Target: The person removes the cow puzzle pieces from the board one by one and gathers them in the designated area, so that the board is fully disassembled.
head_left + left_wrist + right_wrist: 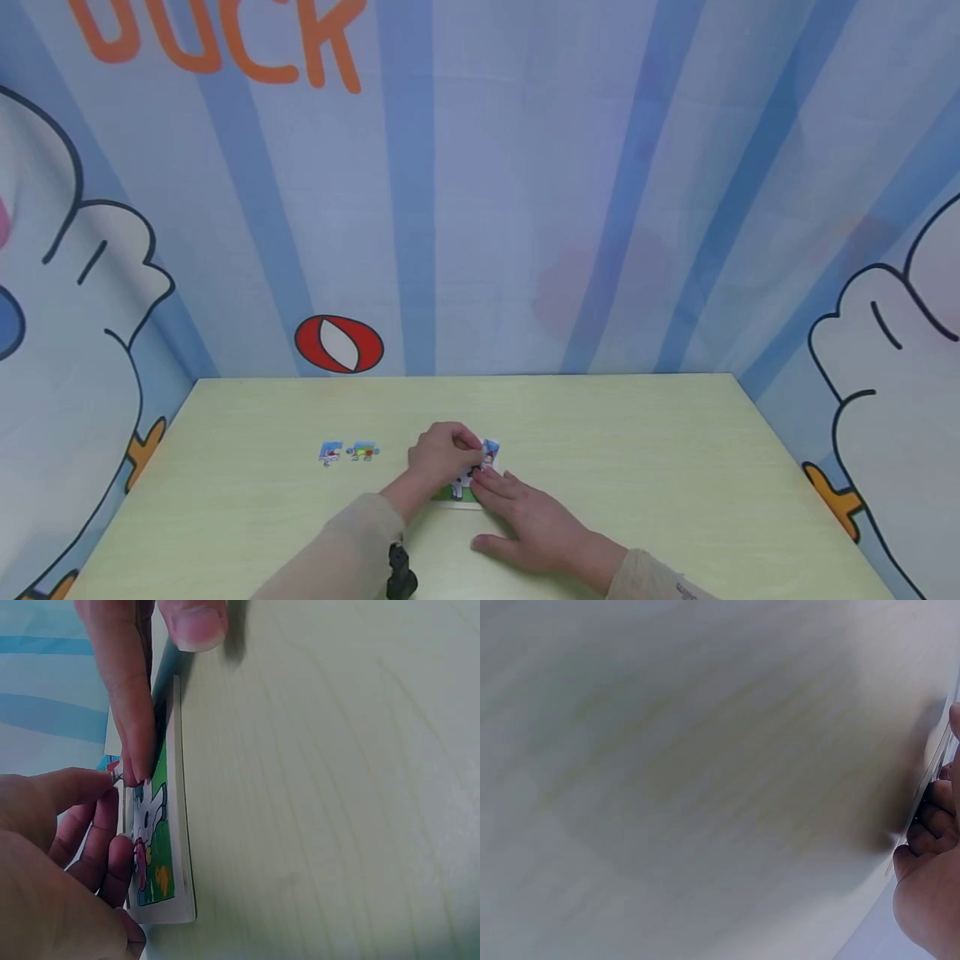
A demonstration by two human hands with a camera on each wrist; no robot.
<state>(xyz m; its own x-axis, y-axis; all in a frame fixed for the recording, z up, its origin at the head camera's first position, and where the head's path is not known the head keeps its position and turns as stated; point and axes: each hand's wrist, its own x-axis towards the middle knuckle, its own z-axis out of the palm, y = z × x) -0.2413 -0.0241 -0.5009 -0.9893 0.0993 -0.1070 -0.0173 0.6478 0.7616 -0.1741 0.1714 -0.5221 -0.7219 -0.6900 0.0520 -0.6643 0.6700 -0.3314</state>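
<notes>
A small puzzle board (468, 506) with a pale wooden rim and a cartoon picture lies flat on the table; green ground and a white animal figure (150, 806) show in the left wrist view. My left hand (442, 457) is over its left and far part, thumb and fingertips pinching a small puzzle piece (118, 775) at the picture's surface. That piece is mostly hidden by the fingers. My right hand (528, 517) lies with straight fingers on the board's right side, fingertips close to the left hand's. In the right wrist view, curled fingers (930, 825) appear at the right edge.
Two loose puzzle pieces, one bluish (331, 452) and one with green and red (363, 451), lie left of the board. The pale wood-grain table (637, 450) ends at a blue striped backdrop (495, 208) with cartoon drawings, which also stands along both sides.
</notes>
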